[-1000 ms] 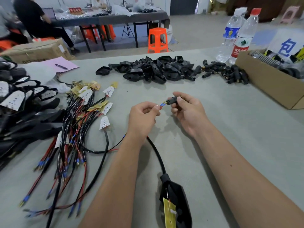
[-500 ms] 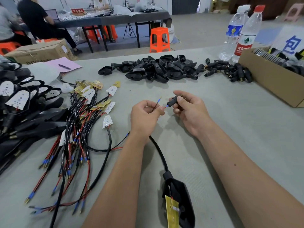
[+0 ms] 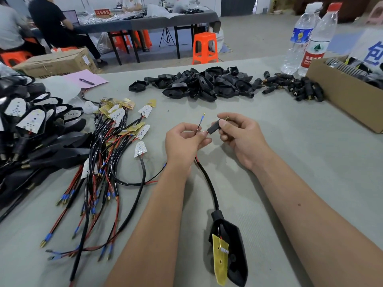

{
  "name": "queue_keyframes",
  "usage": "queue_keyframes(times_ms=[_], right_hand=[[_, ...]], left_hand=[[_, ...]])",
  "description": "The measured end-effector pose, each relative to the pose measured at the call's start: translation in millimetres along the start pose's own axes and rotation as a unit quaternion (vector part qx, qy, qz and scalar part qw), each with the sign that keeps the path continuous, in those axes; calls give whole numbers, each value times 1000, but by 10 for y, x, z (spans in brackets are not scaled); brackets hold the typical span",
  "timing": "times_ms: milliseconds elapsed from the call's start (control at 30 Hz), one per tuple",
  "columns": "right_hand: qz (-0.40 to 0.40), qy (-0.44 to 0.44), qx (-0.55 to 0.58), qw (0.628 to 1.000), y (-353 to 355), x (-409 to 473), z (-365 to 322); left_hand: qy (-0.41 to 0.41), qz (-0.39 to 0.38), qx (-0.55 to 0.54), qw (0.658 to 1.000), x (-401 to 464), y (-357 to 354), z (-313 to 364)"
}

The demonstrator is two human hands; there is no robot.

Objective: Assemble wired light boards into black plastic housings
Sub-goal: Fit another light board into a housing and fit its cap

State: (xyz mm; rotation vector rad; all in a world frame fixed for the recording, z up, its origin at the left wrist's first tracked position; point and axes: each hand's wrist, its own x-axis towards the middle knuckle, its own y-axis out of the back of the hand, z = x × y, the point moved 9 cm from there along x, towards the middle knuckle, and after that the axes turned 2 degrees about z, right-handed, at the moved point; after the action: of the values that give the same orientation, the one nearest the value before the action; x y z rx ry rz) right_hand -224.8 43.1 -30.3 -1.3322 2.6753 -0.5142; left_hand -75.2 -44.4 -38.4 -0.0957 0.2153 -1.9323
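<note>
At mid-surface, the left hand [image 3: 184, 139] pinches a thin wire [image 3: 200, 124] between thumb and forefinger; the wire's blue-sleeved, brass-tipped end points up and away, free of the other hand. The right hand [image 3: 238, 135] pinches a small black connector [image 3: 213, 128] between thumb and fingers, its open end turned toward the wire tip and just beside it, not touching. A black cable [image 3: 209, 183] runs from under the left hand toward the viewer to a black housing [image 3: 234, 251] lying on the grey surface [image 3: 269, 158] between the forearms; a yellow board [image 3: 220, 259] lies partly in the housing, its near end overhanging the rim.

Left of the hands lies a tangle of wired light boards [image 3: 116, 141], white and yellow, with red and black leads. Further left is a stack of assembled housings [image 3: 31, 129] with boards fitted. Beyond the hands lies a pile of empty black housings [image 3: 199, 84], and to its right a smaller heap of black connectors [image 3: 290, 85]. A cardboard box [image 3: 344, 96] stands at the right edge, with two plastic water bottles [image 3: 310, 38] beside it. A pink sheet [image 3: 87, 79] with a pen on it lies far left.
</note>
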Motion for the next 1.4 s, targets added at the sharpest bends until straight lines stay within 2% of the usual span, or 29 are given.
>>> queue_keyframes(times_ms=[133,367,433,600,733,867,1133,1400], right_hand=[[-6,1,-7,1000,-20,-11,-15],[-30,26,4,999,-109,-40,-58],[-26,32,16,999,-95,-41,-72],[-24,26,46,998,-101,-47,-86],[2,43,73,996,-38,-24,-106],[21,46,85,995,31,-15,-106],[2,6,96,995,-17,-27,-61],[4,-2,22,1000,-29,-29,-46]], left_hand=[[7,54,-30,998,-7,55,-3],[49,-9,-133,990,23,-70,-32],[43,-25,-110,993,26,-99,-37],[5,11,0,1000,-6,-83,-49],[71,-23,-60,995,16,-128,-94],[97,-82,-8,992,-19,-162,-91],[68,-33,-63,995,-26,-125,-49],[34,-14,-67,997,-40,-116,5]])
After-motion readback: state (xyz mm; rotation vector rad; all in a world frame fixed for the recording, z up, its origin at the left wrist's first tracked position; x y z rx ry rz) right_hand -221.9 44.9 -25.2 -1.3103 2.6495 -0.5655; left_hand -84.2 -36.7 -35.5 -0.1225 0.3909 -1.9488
